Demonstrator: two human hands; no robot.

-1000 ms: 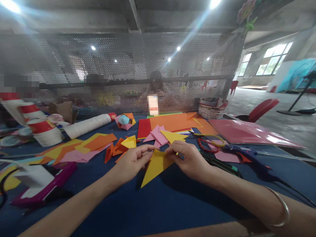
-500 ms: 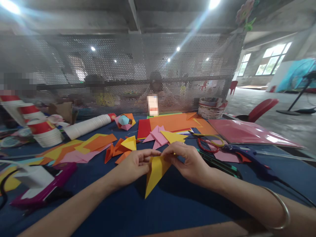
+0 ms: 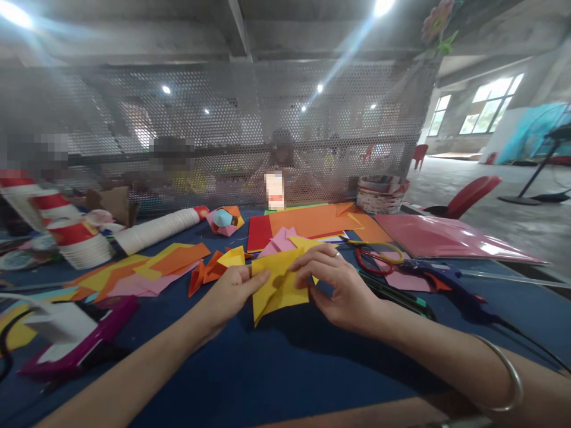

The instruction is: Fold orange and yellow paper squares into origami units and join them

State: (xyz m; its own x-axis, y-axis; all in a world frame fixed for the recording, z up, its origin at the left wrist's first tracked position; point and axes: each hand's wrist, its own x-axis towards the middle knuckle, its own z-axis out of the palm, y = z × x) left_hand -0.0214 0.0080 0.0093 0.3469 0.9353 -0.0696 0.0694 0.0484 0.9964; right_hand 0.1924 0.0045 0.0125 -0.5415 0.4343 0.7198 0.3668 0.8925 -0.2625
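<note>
A creased yellow paper (image 3: 279, 291) is held up over the dark blue table (image 3: 250, 380), opened out to a roughly square shape. My left hand (image 3: 232, 291) pinches its left edge between thumb and fingers. At its right side my right hand (image 3: 332, 282) has bent fingers on the upper right part, the thumb lower down near the right edge. Behind the sheet lie pink folded pieces (image 3: 281, 239) and another yellow piece (image 3: 307, 242). Orange folded pieces (image 3: 207, 274) sit just left of it.
Scissors (image 3: 379, 255), a green-black cutter (image 3: 397, 294) and a blue glue gun (image 3: 450, 285) lie to the right. On the left are paper sheets (image 3: 143, 270), paper cups (image 3: 156, 229) and a purple power strip (image 3: 84, 339). A basket (image 3: 382, 195) stands behind; people sit beyond the mesh.
The yellow paper has gone from a narrow folded triangle to a wider, opened sheet. My left hand has shifted slightly left, and its thumb now lies on the paper's face.
</note>
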